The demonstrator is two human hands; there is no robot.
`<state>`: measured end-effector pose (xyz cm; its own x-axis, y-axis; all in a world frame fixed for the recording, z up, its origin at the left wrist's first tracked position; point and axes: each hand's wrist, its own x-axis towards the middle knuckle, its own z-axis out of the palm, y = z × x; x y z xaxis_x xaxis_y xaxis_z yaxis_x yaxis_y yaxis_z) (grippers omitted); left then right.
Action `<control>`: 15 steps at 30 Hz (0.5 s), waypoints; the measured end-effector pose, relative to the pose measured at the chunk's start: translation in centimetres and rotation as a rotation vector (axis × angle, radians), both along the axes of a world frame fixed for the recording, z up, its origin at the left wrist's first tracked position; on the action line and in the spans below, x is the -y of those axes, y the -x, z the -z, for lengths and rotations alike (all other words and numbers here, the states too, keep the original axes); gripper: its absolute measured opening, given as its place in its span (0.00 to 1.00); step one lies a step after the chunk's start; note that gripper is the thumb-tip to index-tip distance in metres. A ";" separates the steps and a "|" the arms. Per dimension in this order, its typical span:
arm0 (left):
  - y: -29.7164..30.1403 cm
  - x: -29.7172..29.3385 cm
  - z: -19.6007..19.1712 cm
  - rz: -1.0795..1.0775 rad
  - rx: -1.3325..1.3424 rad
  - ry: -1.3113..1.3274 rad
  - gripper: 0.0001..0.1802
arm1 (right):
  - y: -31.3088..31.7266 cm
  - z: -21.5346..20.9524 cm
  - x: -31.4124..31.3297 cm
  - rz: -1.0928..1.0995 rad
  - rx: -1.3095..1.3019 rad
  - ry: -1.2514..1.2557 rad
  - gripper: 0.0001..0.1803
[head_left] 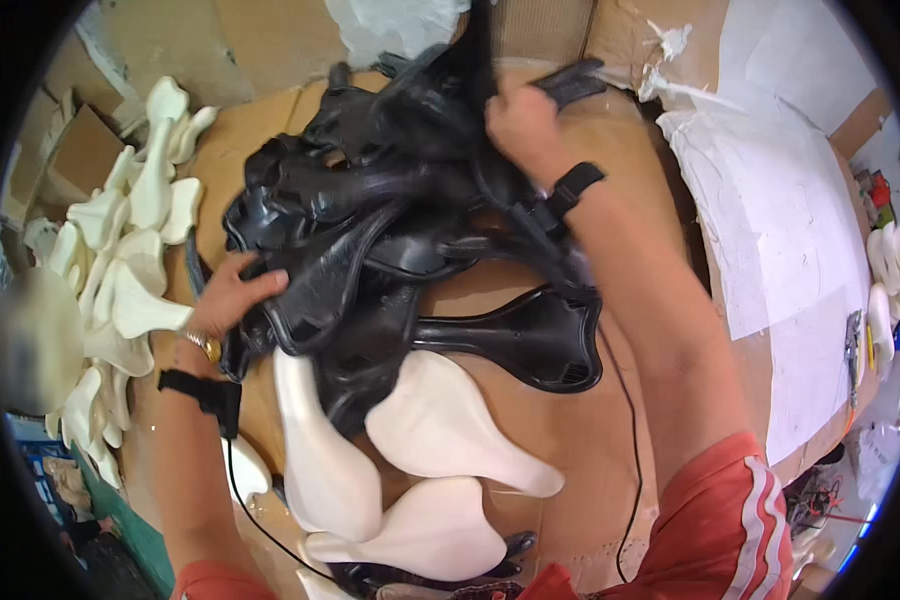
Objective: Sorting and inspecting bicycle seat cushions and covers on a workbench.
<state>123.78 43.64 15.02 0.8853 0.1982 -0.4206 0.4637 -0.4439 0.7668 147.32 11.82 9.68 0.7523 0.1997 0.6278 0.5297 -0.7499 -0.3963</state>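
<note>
A heap of black, glossy bicycle saddle shells (pixel 410 250) lies in the middle of the cardboard surface. At its far side my right hand (pixel 525 125) is closed on the edge of a black saddle shell (pixel 457 95), which is raised and blurred by motion. My left hand (pixel 232 297) rests at the heap's left side, thumb and forefinger apart, the thumb touching a shell; its other fingers are partly hidden. One shell (pixel 545 340) sticks out of the heap to the right. Nearer to me are several white saddle-shaped foam pads (pixel 435 420), partly overlapping.
Many more white pads (pixel 150 190) are piled along the left. White sheets (pixel 780 220) cover a padded surface on the right, with pliers (pixel 852 340) beyond. Cardboard walls (pixel 280 45) rise at the back. A thin black cable (pixel 260 520) runs from my left wrist strap.
</note>
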 end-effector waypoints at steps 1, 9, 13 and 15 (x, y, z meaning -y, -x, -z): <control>1.6 -0.4 -0.2 -0.025 -0.038 0.016 0.33 | 1.8 -0.7 -2.7 -0.092 -0.092 0.022 0.07; 16.3 -10.0 -2.2 -0.101 -0.218 -0.019 0.32 | 22.5 -2.0 -19.4 -0.764 -0.537 -0.175 0.09; 22.4 -22.8 -2.5 -0.239 0.075 -0.411 0.25 | 23.8 -4.3 -19.0 -1.041 -0.579 -0.374 0.15; 22.6 -27.2 -4.9 -0.441 0.235 -0.816 0.25 | 20.2 -4.6 -14.7 -0.844 -0.260 -0.372 0.13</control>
